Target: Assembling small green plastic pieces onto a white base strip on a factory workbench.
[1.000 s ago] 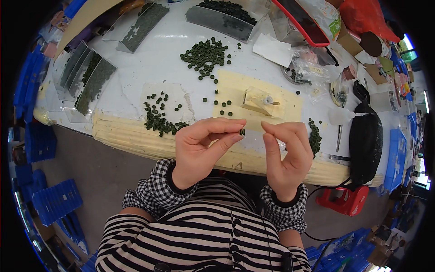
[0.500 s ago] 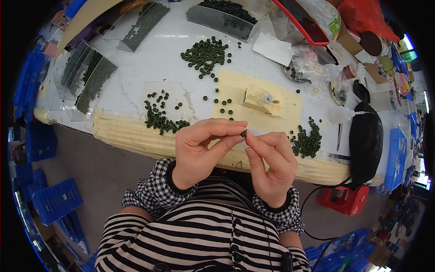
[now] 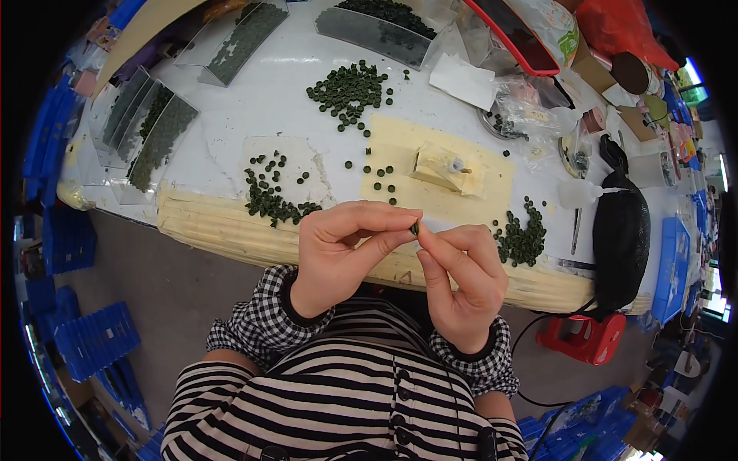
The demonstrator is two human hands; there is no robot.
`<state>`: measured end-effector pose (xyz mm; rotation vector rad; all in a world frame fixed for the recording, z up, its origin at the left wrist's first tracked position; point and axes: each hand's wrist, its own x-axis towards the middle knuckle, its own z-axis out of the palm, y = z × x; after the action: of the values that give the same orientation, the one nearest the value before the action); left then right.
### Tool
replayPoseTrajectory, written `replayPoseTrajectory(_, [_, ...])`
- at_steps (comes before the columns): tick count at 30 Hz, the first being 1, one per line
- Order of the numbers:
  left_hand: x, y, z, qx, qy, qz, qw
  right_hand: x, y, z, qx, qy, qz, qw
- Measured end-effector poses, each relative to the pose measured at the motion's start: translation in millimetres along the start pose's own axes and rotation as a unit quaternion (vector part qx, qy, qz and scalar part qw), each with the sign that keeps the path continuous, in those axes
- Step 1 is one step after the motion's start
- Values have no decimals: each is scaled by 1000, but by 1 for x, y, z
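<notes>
Between the fingertips of both hands is a small dark green piece [image 3: 415,228]. My left hand [image 3: 342,250] pinches it from the left with thumb and forefinger. My right hand [image 3: 463,276] is closed too, its fingertips against the piece's right side; whether it grips the piece firmly I cannot tell. Beyond the left hand lies a heap of dark green pieces, some pointed [image 3: 278,206]. Round green pieces [image 3: 523,237] are spread to the right of my right hand. Farther off sits a larger pile of round green pieces [image 3: 350,92].
A tape-covered block [image 3: 437,170] with a small upright tube stands on yellow sheeting [image 3: 492,165]. Clear trays [image 3: 377,37] of green pieces line the back. To the right are tweezers [image 3: 576,230], a white squeeze bottle [image 3: 578,195] and a black bag [image 3: 619,238]. A red stool [image 3: 582,339] stands below.
My right hand has shifted very slightly down and to the right. Both hands still meet at the small green piece, and the piles look the same.
</notes>
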<state>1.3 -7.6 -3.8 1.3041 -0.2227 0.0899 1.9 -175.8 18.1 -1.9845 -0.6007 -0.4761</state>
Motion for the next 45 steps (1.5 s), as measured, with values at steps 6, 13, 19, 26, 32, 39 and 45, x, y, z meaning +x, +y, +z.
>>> replayPoseTrajectory(6, [-1, -1, 0, -16, -3, -17, 1000, -1, 0, 0, -4, 0, -5, 1000])
replayPoseTrajectory(13, [0, 1, 0, -11, -4, -26, 1000, 0, 2, 0, -11, 0, -16, 1000])
replayPoseTrajectory(19, [0, -1, -1, -6, 1, -17, 1000, 0, 2, 0, -6, -5, 6, 1000])
replayPoseTrajectory(26, [4, 7, -1, 76, -30, 5, 997, -2, 5, -2, 14, 3, 7, 1000])
replayPoseTrajectory(32, [6, 3, 2, 195, -3, 134, 971, -2, 5, -1, -21, 24, -17, 999])
replayPoseTrajectory(39, [6, 5, 1, 231, -8, 183, 956, -6, 8, -8, -35, 44, -4, 998])
replayPoseTrajectory(45, [8, 6, 2, 245, -6, 207, 947, -8, 11, -16, -51, 51, 4, 997])
